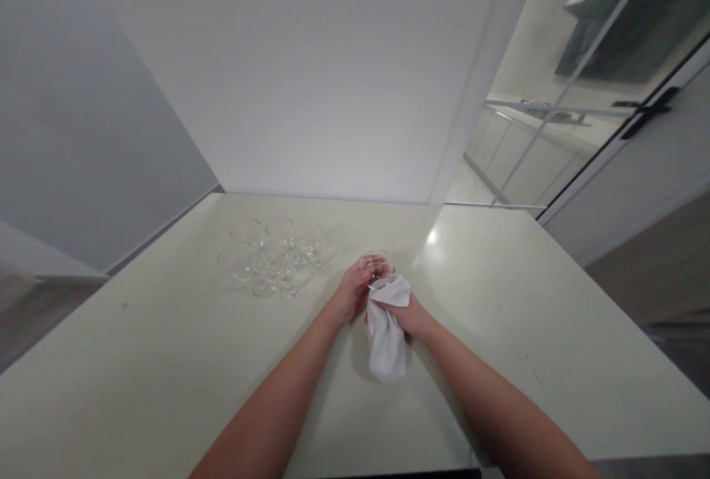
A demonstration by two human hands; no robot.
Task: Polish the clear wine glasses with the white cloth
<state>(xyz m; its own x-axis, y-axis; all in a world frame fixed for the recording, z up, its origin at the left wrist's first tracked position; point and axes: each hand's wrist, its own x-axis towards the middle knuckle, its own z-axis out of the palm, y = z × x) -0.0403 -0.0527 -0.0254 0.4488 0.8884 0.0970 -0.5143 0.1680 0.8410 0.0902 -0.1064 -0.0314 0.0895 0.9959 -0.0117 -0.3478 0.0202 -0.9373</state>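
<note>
Near the middle of the table, my left hand (352, 290) is closed around a clear wine glass (376, 261), whose rim points up and away from me. My right hand (407, 314) grips a white cloth (388, 346) and presses its upper part against the near side of the glass. The rest of the cloth hangs down toward the tabletop. The lower part of the glass is hidden behind the cloth and fingers. To the left of my hands stands a cluster of several clear stemmed glasses (277, 253), close together and overlapping in view.
The pale table (166, 361) reaches to a white wall panel (333, 94) at the back. On the right are a glass partition (532, 131) and a door with a black handle (648, 113). A dark edge (410, 474) shows at the table's near side.
</note>
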